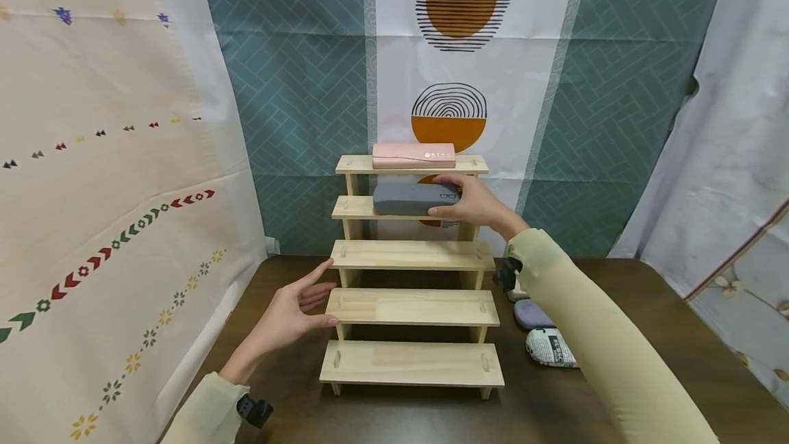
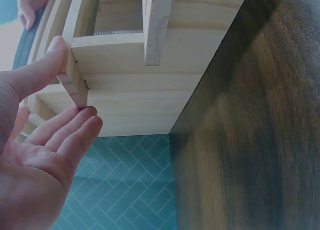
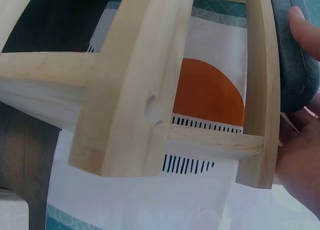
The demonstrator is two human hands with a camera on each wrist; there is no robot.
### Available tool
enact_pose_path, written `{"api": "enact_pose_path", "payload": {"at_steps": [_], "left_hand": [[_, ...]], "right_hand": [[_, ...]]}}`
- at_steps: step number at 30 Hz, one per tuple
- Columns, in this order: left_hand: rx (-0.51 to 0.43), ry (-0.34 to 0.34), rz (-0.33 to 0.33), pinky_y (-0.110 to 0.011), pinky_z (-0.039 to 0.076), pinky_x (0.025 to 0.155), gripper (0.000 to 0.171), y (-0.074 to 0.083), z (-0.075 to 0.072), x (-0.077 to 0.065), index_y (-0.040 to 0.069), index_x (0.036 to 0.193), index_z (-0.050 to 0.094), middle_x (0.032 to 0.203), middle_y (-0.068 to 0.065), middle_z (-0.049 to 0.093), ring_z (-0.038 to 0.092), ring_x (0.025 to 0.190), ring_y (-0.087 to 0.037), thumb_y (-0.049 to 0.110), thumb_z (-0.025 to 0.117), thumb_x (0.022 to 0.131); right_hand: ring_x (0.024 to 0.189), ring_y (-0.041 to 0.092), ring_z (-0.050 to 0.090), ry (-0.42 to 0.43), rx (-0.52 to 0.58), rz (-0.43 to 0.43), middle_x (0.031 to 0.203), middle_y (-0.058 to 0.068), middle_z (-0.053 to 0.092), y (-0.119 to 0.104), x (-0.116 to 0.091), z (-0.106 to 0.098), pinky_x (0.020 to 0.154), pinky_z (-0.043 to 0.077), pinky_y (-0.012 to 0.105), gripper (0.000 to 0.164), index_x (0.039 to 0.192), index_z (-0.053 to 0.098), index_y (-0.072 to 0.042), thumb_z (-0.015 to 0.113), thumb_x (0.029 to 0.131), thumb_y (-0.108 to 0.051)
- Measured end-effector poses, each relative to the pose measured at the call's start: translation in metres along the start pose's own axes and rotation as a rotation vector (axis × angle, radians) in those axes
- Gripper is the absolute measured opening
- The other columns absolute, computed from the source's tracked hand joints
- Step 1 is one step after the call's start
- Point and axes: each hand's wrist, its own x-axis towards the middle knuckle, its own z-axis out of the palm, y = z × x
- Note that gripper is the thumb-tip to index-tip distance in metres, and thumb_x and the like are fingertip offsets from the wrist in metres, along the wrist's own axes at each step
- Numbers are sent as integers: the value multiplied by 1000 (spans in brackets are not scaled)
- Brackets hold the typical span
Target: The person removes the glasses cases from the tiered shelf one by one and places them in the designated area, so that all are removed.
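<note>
A pale wooden five-tier stepped shelf [image 1: 411, 307] stands on the table. My right hand [image 1: 477, 201] grips the right end of a grey-blue glasses case [image 1: 401, 199], thumb in front and fingers behind, on the second tier from the top. In the right wrist view the case [image 3: 295, 54] sits right at the board's edge. My left hand [image 1: 286, 314] is at the left end of the second tier from the bottom. The left wrist view shows its thumb and fingertips pinching that board end [image 2: 74, 84] from opposite edges. A pink glasses case [image 1: 413, 155] lies on the top tier.
Right of the shelf, partly behind my right sleeve, lie a purple case [image 1: 531, 314] and a white case with black print [image 1: 550, 347]. The dark wooden table [image 1: 641, 334] meets a patterned cloth backdrop [image 1: 296, 88] behind and cloths at both sides.
</note>
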Motion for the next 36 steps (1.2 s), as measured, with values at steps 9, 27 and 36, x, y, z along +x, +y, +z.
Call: {"api": "enact_pose_path", "payload": {"at_steps": [9,27,36], "left_hand": [[2,1,9,-52,52,104,105,0,0,0,25,166,37,145,-23,60,61,131,-38,7,93,79],[-4,-3,18,-49,53,104,105,-1,-1,-1,26,166,37,145,-22,59,61,131,-37,7,94,79],[-4,-3,13,-46,54,103,105,0,0,-1,25,166,37,146,-24,58,61,131,-38,6,93,79]], "right_hand": [[123,32,54,-1,12,32,143,12,57,3,2,1,109,46,53,70,150,57,-9,87,90,-30],[120,32,55,89,133,24,137,12,59,-4,-3,5,106,47,50,64,140,63,-9,92,85,-21],[113,32,57,129,188,17,130,15,61,-11,-8,4,99,50,46,66,141,61,-6,93,83,-16]]}}
